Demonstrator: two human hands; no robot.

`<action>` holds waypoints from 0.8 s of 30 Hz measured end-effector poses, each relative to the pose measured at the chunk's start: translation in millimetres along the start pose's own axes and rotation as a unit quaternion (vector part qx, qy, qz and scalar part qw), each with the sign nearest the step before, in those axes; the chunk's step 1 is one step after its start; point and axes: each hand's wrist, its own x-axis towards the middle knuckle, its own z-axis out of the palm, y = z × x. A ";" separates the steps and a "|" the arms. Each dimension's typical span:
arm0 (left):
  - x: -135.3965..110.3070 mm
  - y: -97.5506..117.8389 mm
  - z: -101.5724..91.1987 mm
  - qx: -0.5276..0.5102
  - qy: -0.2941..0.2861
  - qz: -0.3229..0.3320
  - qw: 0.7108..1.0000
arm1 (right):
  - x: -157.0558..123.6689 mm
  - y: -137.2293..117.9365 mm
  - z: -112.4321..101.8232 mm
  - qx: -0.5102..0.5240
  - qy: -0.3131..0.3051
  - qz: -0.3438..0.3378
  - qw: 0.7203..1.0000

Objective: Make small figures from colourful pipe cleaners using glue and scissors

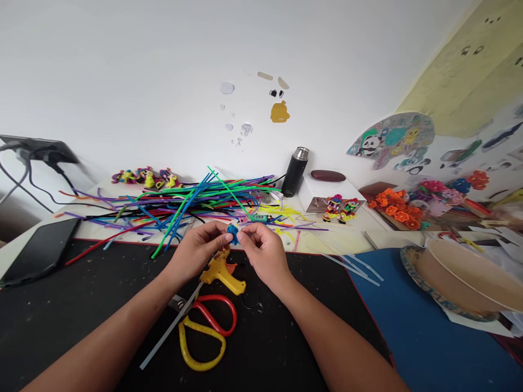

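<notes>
A small blue pipe-cleaner piece [233, 233], bent into a compact shape, is pinched between both hands over the far part of the black mat [286, 332]. My left hand [200, 245] grips its left side with thumb and fingertips. On its right side, the fingertips of my right hand [263, 250] are closed. Just below the hands lies a yellow hot glue gun [223, 274] with a long translucent glue stick [163, 337] sticking out of its back. Scissors [203, 344] with one red and one yellow handle rest beside it, their blades partly covered by my left arm.
Behind the hands spreads a heap of coloured pipe cleaners [196, 198]. A black thermos [295, 171] and a white box [306, 198] with small pipe-cleaner figures [340, 208] stand at the back. A phone [38, 253] lies left; loose glue sticks [351, 264] and a bowl [469, 277] are right.
</notes>
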 end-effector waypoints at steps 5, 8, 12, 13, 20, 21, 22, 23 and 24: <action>-1.1 1.9 1.6 -0.004 0.002 0.001 1.000 | -0.3 1.2 1.4 -0.002 0.013 -0.013 1.000; -1.8 4.1 2.8 -0.009 0.004 0.004 1.000 | -0.7 1.3 1.8 0.017 0.008 -0.005 1.000; -2.8 6.0 5.1 -0.006 0.015 0.007 1.000 | -1.5 0.8 1.3 0.045 0.000 0.012 0.999; -3.0 6.1 5.6 -0.003 0.017 0.008 1.000 | -1.7 0.6 1.0 0.049 -0.001 0.014 0.999; -4.2 6.0 7.3 -0.006 0.021 0.003 1.000 | -2.1 0.5 1.0 0.081 -0.007 0.020 0.997; -4.4 6.2 7.6 -0.009 0.020 0.003 1.000 | -2.0 1.1 1.3 0.086 -0.009 0.021 0.996; -4.5 6.5 7.9 -0.012 0.022 0.002 1.000 | -1.7 2.1 1.6 0.093 -0.011 0.023 0.995; -4.6 6.7 8.1 -0.014 0.023 0.002 1.000 | -1.4 3.3 1.9 0.099 -0.012 0.024 0.995; -4.5 6.8 8.4 -0.014 0.025 0.000 1.000 | -0.9 4.8 2.3 0.104 -0.014 0.026 0.994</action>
